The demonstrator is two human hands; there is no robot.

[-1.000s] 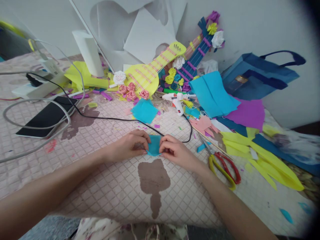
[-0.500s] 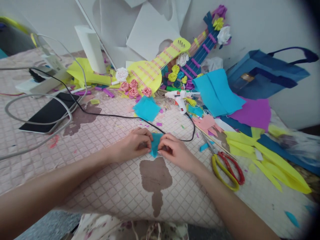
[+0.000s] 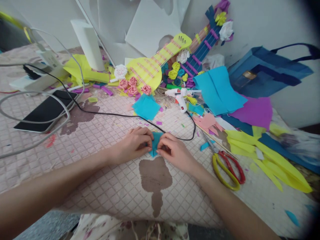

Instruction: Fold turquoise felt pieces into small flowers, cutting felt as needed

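Both hands meet at the middle of a pink quilted cloth [image 3: 105, 186]. My left hand [image 3: 133, 143] and my right hand [image 3: 172, 151] each pinch one side of a small turquoise felt piece [image 3: 155, 142], which is folded narrow between the fingertips. A black cable [image 3: 112, 115] runs just behind the hands to a white glue gun [image 3: 178, 97]. A flat turquoise felt square [image 3: 146, 106] lies a little beyond the hands.
Scissors [image 3: 226, 165] with red and yellow handles lie right of my right hand. Yellow, purple and turquoise felt sheets [image 3: 217, 88] cover the right side, by a blue bag [image 3: 270, 71]. Two felt guitars [image 3: 152, 66] with rosettes stand at the back. A black phone [image 3: 45, 111] and grey cables lie left.
The two hands have drawn closer together, and the turquoise piece between them now shows narrower, more folded. The view has shifted slightly.
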